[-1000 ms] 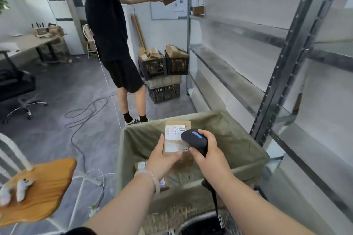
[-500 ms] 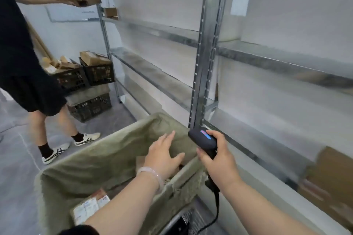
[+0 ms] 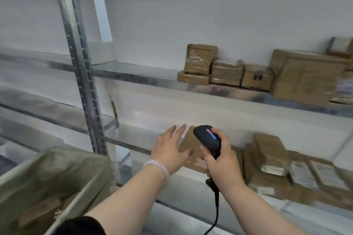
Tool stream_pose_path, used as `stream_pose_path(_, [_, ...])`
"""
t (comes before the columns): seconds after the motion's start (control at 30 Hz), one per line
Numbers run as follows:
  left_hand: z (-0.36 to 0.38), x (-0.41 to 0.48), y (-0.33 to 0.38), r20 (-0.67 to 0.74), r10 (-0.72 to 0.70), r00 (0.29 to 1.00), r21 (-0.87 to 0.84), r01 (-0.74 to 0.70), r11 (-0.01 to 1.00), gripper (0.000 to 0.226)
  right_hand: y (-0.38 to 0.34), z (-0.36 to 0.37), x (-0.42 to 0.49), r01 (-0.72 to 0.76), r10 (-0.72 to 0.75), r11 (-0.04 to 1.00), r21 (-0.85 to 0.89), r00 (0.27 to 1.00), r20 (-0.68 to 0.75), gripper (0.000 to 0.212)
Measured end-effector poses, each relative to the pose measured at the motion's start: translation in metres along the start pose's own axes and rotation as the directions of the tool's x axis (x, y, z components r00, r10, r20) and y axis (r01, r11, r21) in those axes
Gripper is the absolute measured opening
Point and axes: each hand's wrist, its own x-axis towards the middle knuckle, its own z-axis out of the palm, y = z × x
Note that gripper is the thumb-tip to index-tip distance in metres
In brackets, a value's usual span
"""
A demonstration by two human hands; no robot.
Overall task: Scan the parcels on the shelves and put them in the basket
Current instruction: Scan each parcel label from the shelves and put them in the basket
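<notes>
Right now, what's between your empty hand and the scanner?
In the head view, a flat brown parcel on the lower shelf shows between the left hand and the scanner the right hand grips.

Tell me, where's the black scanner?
Head view, just right of centre: the right hand grips the scanner, beside the left hand and in front of a parcel on the shelf.

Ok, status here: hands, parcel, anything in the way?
Left hand open, over flat parcel on lower shelf. Right hand grips scanner. Nothing seen blocking the parcel.
</notes>
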Motion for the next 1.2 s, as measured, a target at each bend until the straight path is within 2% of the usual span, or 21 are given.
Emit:
stream_pose_path(0.13, [0.047,-0.004,0.096,0.018,0.095,0.995,-0.008,-0.095,0.995,0.078,0.016,-0.104,-0.018,0.025,-0.027,0.999,-0.034,0.997,-0.076,0.058])
stream_pose_path(0.27, [0.091,-0.011,0.198,0.060,0.203,0.977,-0.084,-0.197,0.977,0.079,0.029,-0.210,-0.036,0.029,-0.040,0.998,-0.061,0.982,-0.187,0.056])
stream_pose_path(0.5, [0.158,-0.026,0.346,0.138,0.366,0.920,-0.099,-0.355,0.930,0.081,0.048,-0.363,-0.061,-0.008,-0.064,0.983,-0.183,0.921,-0.385,0.054])
stream_pose_path(0.77, [0.188,-0.035,0.479,0.178,0.531,0.829,-0.165,-0.507,0.846,0.080,0.055,-0.484,-0.072,-0.076,-0.104,0.953,-0.294,0.830,-0.548,0.053])
stream_pose_path(1.0, [0.212,-0.021,0.569,0.174,0.678,0.714,-0.335,-0.605,0.723,0.081,0.047,-0.572,-0.077,-0.159,-0.145,0.909,-0.385,0.746,-0.650,0.051])
stream_pose_path(1.2, [0.216,0.013,0.631,0.152,0.735,0.661,-0.421,-0.629,0.653,0.079,0.025,-0.630,-0.047,-0.120,-0.210,0.921,-0.370,0.649,-0.732,0.048])
